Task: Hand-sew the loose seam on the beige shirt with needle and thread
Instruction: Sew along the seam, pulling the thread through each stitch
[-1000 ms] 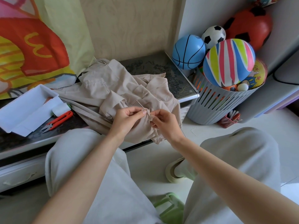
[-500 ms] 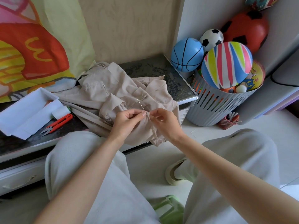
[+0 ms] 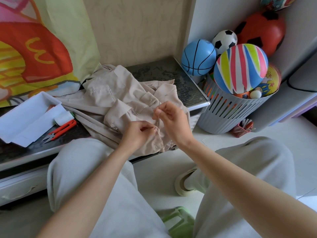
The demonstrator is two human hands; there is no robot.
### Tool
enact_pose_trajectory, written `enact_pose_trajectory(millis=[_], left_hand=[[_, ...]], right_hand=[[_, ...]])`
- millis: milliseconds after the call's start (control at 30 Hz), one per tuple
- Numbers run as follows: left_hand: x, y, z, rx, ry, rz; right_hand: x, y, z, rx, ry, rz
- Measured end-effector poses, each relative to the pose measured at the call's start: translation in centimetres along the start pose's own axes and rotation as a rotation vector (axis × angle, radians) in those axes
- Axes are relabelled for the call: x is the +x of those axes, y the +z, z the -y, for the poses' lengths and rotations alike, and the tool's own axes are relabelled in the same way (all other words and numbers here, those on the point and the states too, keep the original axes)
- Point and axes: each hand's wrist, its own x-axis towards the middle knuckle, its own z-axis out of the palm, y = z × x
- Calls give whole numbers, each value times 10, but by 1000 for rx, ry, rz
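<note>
The right hand point(image 3: 171, 118) has moved up and away from the left hand point(image 3: 138, 133). Before, the two hands were close together at the seam, with fingertips almost touching. Now there is a gap between them. The needle point(image 3: 159, 105) went up with the right hand, which pinches it. A thread point(image 3: 157, 121) now shows, running from that hand down to the shirt point(image 3: 106, 98) by the left fingers

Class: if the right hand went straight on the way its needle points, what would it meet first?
Probably the bunched folds of the beige shirt just beyond the needle; depth is unclear, so the right hand might pass over them.
</note>
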Motion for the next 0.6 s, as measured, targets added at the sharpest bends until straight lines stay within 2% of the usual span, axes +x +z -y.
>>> enact_pose_trajectory(millis=[100,200,400,600], left_hand=[[3,0,5,91,12,-52],[5,-4,4,25,24,-107],[8,-9,10,25,83,-190],[8,-9,10,8,116,-232]], right_hand=[[0,4,11,167,-8,48],[-3,-1,3,49,14,31],[-20,-32,-35,-172,199,-39],[-33,-53,-66,-304,321,-33]])
